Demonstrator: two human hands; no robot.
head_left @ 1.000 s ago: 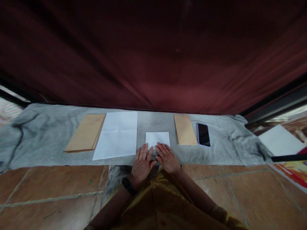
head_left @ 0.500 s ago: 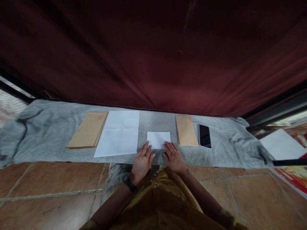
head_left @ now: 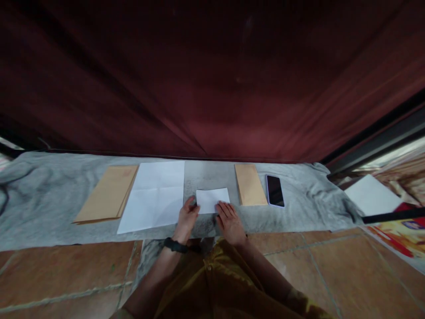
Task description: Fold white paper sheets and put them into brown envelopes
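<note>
A small folded sheet of white paper [head_left: 210,199] lies on the grey cloth in front of me. My left hand [head_left: 186,219], with a dark band at the wrist, is turned on its side at the paper's left edge. Its thumb touches the lower left corner and its fingers are apart from the thumb. Stretched flat, the fingers of my right hand [head_left: 231,223] rest on the lower right corner. Left of my hands lies a large unfolded white sheet [head_left: 156,195] with crease lines.
Brown envelopes [head_left: 104,195] lie stacked at the left of the grey cloth [head_left: 308,199]. On the right are another brown envelope [head_left: 250,185] and a phone [head_left: 275,191]. A dark red curtain [head_left: 212,88] hangs behind. Beyond the right end lies a white sheet [head_left: 373,195].
My left hand has turned from lying flat to standing on its side at the paper's left edge. My right hand stays flat on the paper. The whole view has shifted slightly.
</note>
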